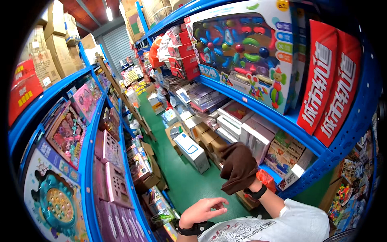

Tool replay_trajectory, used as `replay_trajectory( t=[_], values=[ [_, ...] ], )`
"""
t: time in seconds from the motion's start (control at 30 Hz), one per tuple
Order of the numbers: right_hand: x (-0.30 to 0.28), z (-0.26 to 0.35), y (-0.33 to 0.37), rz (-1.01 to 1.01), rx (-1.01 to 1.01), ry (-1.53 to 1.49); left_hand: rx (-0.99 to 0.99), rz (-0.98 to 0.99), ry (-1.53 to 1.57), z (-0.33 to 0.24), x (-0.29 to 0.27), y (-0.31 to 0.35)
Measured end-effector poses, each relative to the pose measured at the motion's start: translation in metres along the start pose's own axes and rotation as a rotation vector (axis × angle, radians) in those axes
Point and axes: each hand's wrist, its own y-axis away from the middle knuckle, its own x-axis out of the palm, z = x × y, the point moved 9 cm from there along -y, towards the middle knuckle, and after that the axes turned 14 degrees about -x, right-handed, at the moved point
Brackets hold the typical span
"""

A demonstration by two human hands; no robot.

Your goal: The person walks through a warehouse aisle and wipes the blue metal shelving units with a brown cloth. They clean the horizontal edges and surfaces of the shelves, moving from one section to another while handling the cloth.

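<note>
A dark brown cloth [238, 167] is bunched over and around my right hand [255, 186], which grips it in front of the lower shelf on the right. The cloth hides my right fingers; only the wrist with a black band shows. My left hand [202, 212] is lower and further left, above the aisle floor. It holds nothing, its thumb and fingers apart and loosely bent. Just beyond the cloth stand stacked white boxes [259, 135] on the lower shelf. Below the right wrist is something orange-red [266, 179], perhaps a plastic bag.
Blue shelving [258, 107] on the right carries a large toy box [242, 52] and red banners [336, 76]. The left rack [86, 161] holds boxed toys. A white carton [191, 151] stands on the green aisle floor [173, 173]. A wooden plank [125, 99] leans at the left.
</note>
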Motion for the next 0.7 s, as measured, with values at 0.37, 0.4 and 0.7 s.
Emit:
replay_trajectory(
  t=[0.37, 0.4, 0.7],
  values=[
    [-0.106, -0.075, -0.048, 0.268, 0.380, 1.739, 0.145, 0.287, -0.238, 0.173, -0.173, -0.092],
    [-0.104, -0.087, -0.054, 0.351, 0.436, 1.860, 0.174, 0.252, -0.261, 0.186, -0.203, -0.098],
    [-0.043, -0.193, -0.161, 0.521, 0.671, 1.582, 0.099, 0.222, -0.168, 0.291, -0.378, -0.118]
  ],
)
